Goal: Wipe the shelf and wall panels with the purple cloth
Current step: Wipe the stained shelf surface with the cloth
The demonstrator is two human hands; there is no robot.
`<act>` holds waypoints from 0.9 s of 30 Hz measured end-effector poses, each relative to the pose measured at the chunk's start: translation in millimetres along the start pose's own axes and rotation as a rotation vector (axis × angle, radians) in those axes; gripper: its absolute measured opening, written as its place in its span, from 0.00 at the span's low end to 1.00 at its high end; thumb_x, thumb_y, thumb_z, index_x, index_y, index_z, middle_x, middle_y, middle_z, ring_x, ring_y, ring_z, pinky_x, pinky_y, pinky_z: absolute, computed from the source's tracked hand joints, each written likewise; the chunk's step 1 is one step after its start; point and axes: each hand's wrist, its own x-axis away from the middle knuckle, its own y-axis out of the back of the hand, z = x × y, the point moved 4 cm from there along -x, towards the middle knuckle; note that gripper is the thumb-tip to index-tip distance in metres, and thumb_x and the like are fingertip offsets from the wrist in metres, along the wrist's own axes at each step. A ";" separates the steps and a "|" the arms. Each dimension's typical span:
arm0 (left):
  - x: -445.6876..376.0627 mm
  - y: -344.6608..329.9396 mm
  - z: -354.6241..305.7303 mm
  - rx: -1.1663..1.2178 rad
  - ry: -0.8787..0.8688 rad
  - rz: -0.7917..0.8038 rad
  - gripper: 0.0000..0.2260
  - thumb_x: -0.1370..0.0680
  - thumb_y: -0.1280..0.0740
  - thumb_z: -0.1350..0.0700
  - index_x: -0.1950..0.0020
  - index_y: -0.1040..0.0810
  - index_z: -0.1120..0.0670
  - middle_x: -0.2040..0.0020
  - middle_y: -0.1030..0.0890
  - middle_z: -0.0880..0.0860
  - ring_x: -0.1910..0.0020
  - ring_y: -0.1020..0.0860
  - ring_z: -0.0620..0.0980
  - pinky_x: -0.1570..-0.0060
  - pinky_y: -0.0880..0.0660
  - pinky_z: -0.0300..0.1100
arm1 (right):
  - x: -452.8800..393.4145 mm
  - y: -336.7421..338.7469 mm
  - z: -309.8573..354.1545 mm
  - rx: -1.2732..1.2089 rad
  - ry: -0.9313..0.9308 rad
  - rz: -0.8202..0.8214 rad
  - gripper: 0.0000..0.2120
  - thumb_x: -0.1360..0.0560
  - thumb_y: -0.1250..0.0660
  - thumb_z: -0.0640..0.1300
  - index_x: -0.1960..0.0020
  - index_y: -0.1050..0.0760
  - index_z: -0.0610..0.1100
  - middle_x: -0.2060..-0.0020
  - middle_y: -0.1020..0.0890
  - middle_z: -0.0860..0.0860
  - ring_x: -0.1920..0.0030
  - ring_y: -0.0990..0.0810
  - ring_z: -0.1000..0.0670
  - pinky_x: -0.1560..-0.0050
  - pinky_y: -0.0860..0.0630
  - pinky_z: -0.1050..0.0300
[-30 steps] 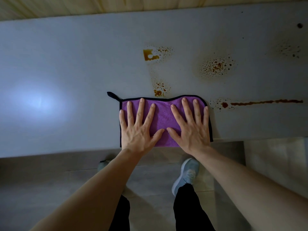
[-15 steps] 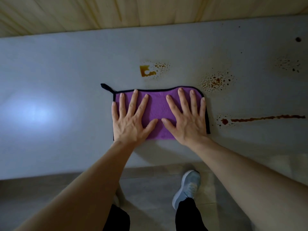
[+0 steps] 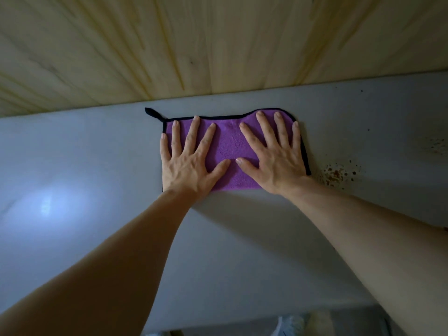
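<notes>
The purple cloth (image 3: 230, 151), edged in black with a loop at its left corner, lies flat on the grey shelf (image 3: 97, 154), its far edge close to the pale wooden wall panel (image 3: 194, 44). My left hand (image 3: 186, 163) presses flat on the cloth's left half, fingers spread. My right hand (image 3: 276, 161) presses flat on the right half, fingers spread too. Neither hand grips the cloth. A patch of brown speckled stain (image 3: 335, 174) sits just right of the cloth, and a fainter stain (image 3: 436, 145) marks the shelf near the right edge.
A bright light reflection (image 3: 51, 204) shows on the shelf at the left. Below the shelf's front edge I see the floor and a light grey shoe (image 3: 291, 326). The wood panel meets the shelf along a slanted line.
Both hands have pushed the cloth away from me across the shelf to the wall panel. The brown stains that lay beyond it are covered or gone; my view has tilted up.
</notes>
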 end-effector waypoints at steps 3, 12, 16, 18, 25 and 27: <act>-24.5 2.6 2.9 -0.004 0.004 -0.020 0.37 0.26 0.57 0.24 0.20 0.55 0.38 0.18 0.51 0.49 0.20 0.56 0.60 0.24 0.58 0.61 | -26.3 6.2 -6.1 -0.002 -0.003 0.001 0.38 0.26 0.57 0.73 0.20 0.57 0.61 0.18 0.56 0.51 0.20 0.60 0.40 0.24 0.60 0.31; -56.4 4.5 8.6 0.002 -0.038 -0.055 0.36 0.25 0.56 0.25 0.20 0.54 0.38 0.19 0.49 0.48 0.20 0.55 0.59 0.24 0.56 0.61 | -60.0 13.7 -14.3 -0.047 -0.011 0.001 0.37 0.27 0.57 0.74 0.20 0.54 0.64 0.19 0.53 0.53 0.20 0.59 0.43 0.24 0.63 0.35; -56.7 5.8 8.3 0.006 -0.033 -0.051 0.36 0.25 0.56 0.25 0.20 0.53 0.38 0.18 0.50 0.48 0.20 0.55 0.59 0.25 0.57 0.61 | -60.4 14.1 -13.5 -0.041 -0.012 0.001 0.37 0.27 0.57 0.74 0.21 0.55 0.64 0.19 0.53 0.53 0.20 0.60 0.42 0.24 0.63 0.35; -55.8 6.1 7.0 0.000 -0.032 -0.055 0.36 0.25 0.56 0.25 0.20 0.53 0.38 0.18 0.50 0.48 0.20 0.55 0.59 0.24 0.57 0.61 | -59.7 14.2 -13.9 -0.041 -0.010 -0.002 0.37 0.27 0.57 0.74 0.20 0.55 0.64 0.19 0.53 0.53 0.20 0.59 0.42 0.24 0.64 0.35; -55.9 6.0 8.0 -0.004 -0.024 -0.043 0.37 0.26 0.55 0.25 0.20 0.52 0.38 0.18 0.50 0.48 0.20 0.55 0.59 0.24 0.57 0.61 | -58.8 13.0 -13.1 -0.017 0.000 0.015 0.37 0.26 0.58 0.74 0.20 0.57 0.63 0.19 0.56 0.53 0.20 0.60 0.41 0.24 0.65 0.34; -54.3 6.0 7.5 -0.009 -0.028 -0.041 0.37 0.26 0.55 0.25 0.20 0.53 0.38 0.18 0.51 0.48 0.20 0.56 0.59 0.24 0.58 0.60 | -56.4 12.3 -13.2 -0.010 -0.001 0.021 0.36 0.25 0.58 0.73 0.20 0.58 0.63 0.19 0.57 0.53 0.20 0.62 0.41 0.25 0.65 0.33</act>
